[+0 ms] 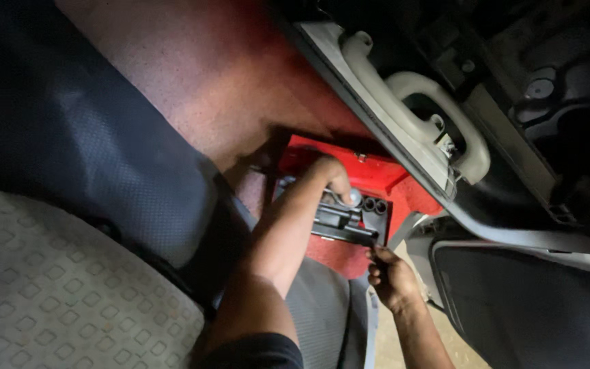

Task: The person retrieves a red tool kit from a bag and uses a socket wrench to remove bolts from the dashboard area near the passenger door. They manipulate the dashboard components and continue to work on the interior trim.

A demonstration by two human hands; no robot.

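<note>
Socket set case (349,205), red with a black insert tray, lies open on the red floor carpet (240,89) of the vehicle cabin, just beside the grey door panel (404,123) and below the patterned seat (49,294)

Head view: my left hand (332,179) reaches into the upper part of the tray, fingers curled over a round silver piece, likely a socket (354,197); contact looks made, but whether the fingers are clamped on it or only resting I cannot tell, as the knuckles hide the tips. My right hand (389,273) is at the near lower edge of the case, fingers closed together, pinching the rim or a dark bar in the tray; light too dim to say which

Step in hand, as I judge it: picking a tool out of the tray while steadying the case

Next move calls for a firm pinch on the socket and a straight lift clear of its moulded seat, right hand holding the case flat so it does not slide
</note>
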